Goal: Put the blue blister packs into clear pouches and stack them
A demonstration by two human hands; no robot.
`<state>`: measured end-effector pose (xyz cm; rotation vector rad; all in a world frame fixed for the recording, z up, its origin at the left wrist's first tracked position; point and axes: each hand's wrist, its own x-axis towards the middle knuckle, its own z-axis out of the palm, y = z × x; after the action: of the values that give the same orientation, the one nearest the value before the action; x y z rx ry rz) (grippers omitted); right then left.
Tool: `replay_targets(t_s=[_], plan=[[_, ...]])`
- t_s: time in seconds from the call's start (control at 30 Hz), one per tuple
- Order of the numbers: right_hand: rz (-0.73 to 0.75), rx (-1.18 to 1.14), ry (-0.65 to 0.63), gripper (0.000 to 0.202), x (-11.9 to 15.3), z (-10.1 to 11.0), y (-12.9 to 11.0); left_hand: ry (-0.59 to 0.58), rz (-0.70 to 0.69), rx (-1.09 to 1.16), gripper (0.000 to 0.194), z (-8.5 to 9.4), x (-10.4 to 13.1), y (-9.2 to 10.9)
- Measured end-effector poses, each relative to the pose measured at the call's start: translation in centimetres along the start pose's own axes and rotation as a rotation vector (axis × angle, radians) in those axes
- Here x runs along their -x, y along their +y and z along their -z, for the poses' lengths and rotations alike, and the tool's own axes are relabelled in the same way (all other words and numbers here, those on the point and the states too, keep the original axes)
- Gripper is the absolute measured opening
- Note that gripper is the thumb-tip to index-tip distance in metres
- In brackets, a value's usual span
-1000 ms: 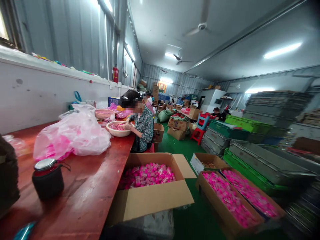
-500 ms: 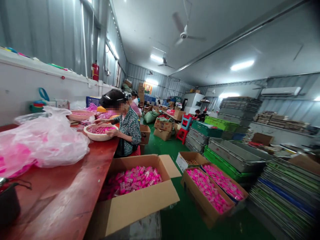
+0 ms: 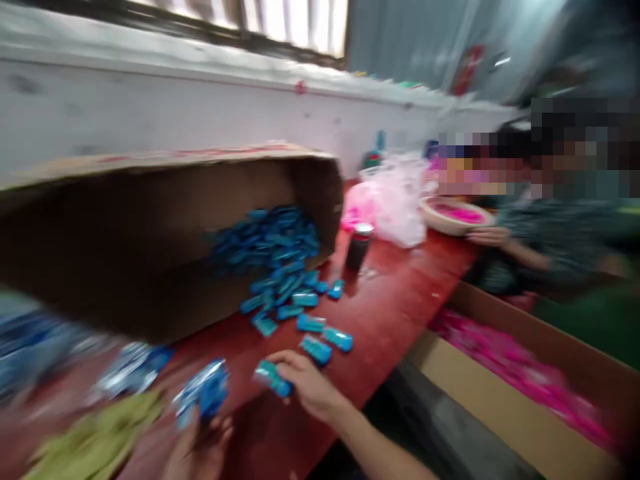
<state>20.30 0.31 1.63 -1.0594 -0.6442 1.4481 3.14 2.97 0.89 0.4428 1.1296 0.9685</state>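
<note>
Centrally, my right hand (image 3: 306, 383) grips a small, oblong, blue-and-teal packet (image 3: 270, 377) at its fingertips, over the glossy red desk (image 3: 395, 293). To its left, my left hand (image 3: 203, 443) is at a crinkled, shiny blue-and-clear bundle (image 3: 205, 390); blur prevents me from telling whether it grips this. Beyond both hands, loose blue packets (image 3: 273, 240) spill from a brown cardboard box (image 3: 225, 187) onto the desk.

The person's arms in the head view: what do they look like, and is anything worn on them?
The right grip is just bare fingers and thumb, ungloved, with no sleeve, cable or watch showing on the forearm. The left grip is ungloved too, its forearm mostly out of frame. Blur leaves fine markings unclear.
</note>
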Motion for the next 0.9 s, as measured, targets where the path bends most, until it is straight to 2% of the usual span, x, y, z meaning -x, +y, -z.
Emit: replay_targets(t_s=[0.03,0.1,0.23,0.4,0.57,0.73,0.9], plan=[[-0.015,0.006,0.001,0.024,0.2,-0.9,0.7,0.074,-0.001,0.032,0.013,0.8,0.3,0.6],[0.009,0.046,0.051,0.028,0.8,-1.8,1.3,0.145,0.028,0.105,0.009,1.5,0.7,1.3],[0.053,0.212,-0.02,0.032,1.4,-3.0,1.3,0.106,0.003,0.187,0.015,2.1,1.6,1.3],[0.165,0.393,-0.085,0.029,1.5,-5.0,1.3,0.057,-0.07,0.174,0.025,3.2,3.0,0.9],[0.238,0.501,-0.179,0.023,1.9,-5.9,1.2,0.016,-0.126,0.124,0.023,3.9,3.1,1.0],[0.196,0.529,-0.236,0.021,2.1,-6.1,1.1,-0.028,-0.204,0.049,0.018,4.8,3.1,1.3],[0.071,0.48,-0.28,0.023,1.9,-6.4,1.7,-0.01,-0.197,0.022,0.019,5.4,3.4,1.6]])
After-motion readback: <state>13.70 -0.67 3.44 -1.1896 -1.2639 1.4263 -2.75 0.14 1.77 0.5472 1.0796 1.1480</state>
